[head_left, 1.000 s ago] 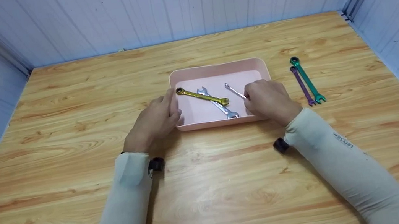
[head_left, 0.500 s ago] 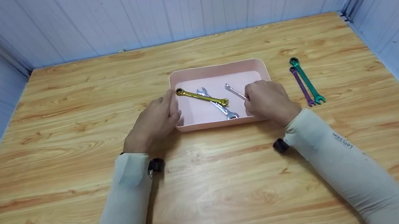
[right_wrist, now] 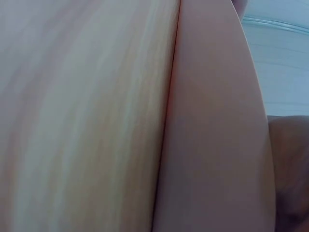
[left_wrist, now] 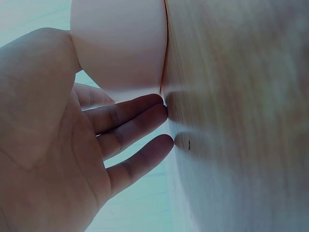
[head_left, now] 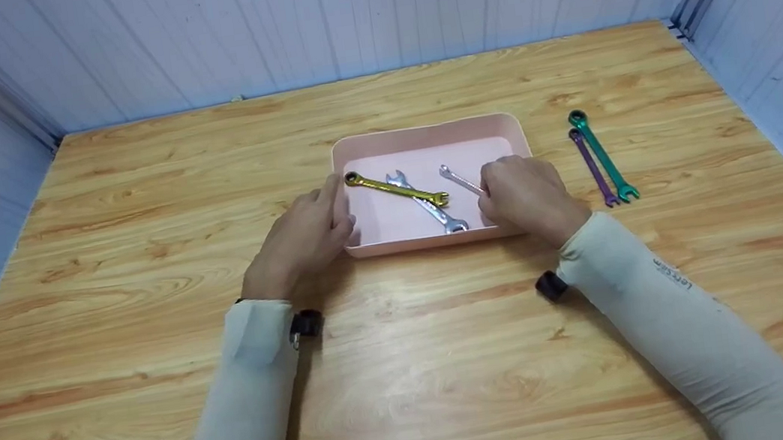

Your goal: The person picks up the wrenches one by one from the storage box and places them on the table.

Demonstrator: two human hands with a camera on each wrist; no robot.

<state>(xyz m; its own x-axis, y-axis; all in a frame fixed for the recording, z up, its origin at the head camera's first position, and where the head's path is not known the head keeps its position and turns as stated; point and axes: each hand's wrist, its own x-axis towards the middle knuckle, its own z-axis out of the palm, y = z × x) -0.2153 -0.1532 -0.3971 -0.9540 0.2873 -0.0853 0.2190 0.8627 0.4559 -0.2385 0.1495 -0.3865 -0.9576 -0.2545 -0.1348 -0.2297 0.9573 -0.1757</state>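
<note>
A pink tray [head_left: 432,242] sits on the wooden table. At its left wall is my left hand [head_left: 303,235], thumb over the rim and fingers outside; in the left wrist view several fingertips [left_wrist: 157,140] meet the tabletop. My right hand [head_left: 528,194] reaches into the tray's right side and grips a small silver wrench [head_left: 460,179], whose near end is hidden under the fist. Inside the tray, a gold ratchet wrench [head_left: 395,189] lies across a larger silver open-ended wrench [head_left: 436,212]. The right wrist view shows mostly the tray's outer wall [right_wrist: 217,121], with part of the hand behind it.
To the right of the tray, a green ratchet wrench [head_left: 602,154] and a shorter purple wrench [head_left: 592,167] lie side by side on the table [head_left: 411,369]. Pale panel walls [head_left: 364,11] border the table at the back and on both sides.
</note>
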